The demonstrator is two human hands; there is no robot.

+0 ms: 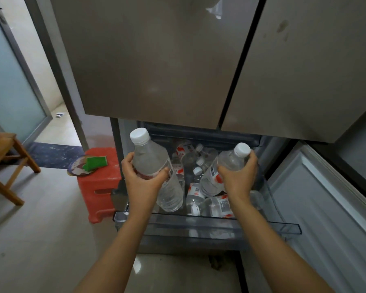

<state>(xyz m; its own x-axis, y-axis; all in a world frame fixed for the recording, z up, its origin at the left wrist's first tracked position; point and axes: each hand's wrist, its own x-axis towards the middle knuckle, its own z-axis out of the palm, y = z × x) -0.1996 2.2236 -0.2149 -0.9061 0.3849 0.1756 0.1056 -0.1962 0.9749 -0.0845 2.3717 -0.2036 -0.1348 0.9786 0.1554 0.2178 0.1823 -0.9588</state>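
Two bare arms reach in from the bottom, one on each side. The left hand [143,178] is wrapped round one clear water bottle [150,155] with a white cap, fingers and thumb curled about its middle. This bottle is tilted, cap up and to the left, and it is held over the left part of the drawer [199,223]. The right hand [238,176] holds a second bottle [228,158] just below its neck, cap pointing up. Its bottom is down among the pile. So two bottles are in hands, one each.

The see-through drawer is pulled out from the bottom of the fridge. Inside lie other bottles [193,193] of the same kind, all jumbled. Four white caps show there, but how many bottles in all is hard to tell.

Above are two big grey doors [152,60], both closed. On the floor at the left stands one red stool [99,187] with one green sponge [95,162] on it. One wooden chair [4,163] is further left.
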